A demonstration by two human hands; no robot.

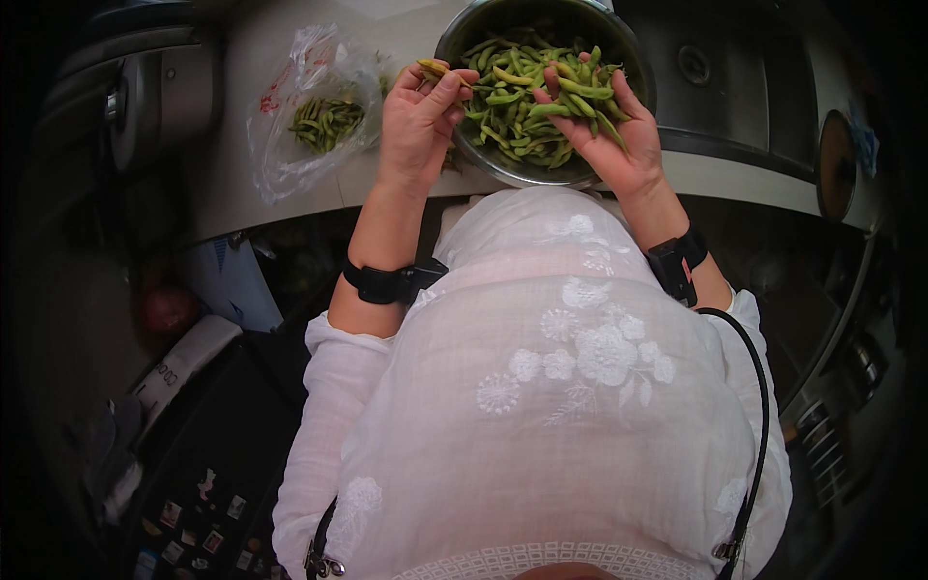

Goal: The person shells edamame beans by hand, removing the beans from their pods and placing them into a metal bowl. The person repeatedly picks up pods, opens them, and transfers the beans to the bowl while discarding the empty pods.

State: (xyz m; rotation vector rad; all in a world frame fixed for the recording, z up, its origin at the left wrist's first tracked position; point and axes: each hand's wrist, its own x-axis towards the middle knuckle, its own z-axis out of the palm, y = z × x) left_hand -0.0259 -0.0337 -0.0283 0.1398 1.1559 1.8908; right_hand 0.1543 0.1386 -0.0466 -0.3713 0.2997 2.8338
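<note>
My left hand (426,116) pinches a yellowish soybean pod (433,67) between thumb and fingers, at the left rim of a metal bowl (500,172). A heap of green soybean pods (507,109) lies in the bowl, a few of them yellowed. Over the bowl's right side, my right hand (627,141) is turned palm up with its fingers curled around a handful of green pods (589,94). Left of the bowl, a crumpled clear plastic bag (279,163) with red print lies on the countertop, with a smaller pile of pods (326,125) at it.
A sink (732,94) with a drain lies right of the bowl. A round brown lid or board (836,167) stands at the counter's right end. A grey appliance (167,94) is at far left. The pale countertop's (217,210) front edge runs before my body.
</note>
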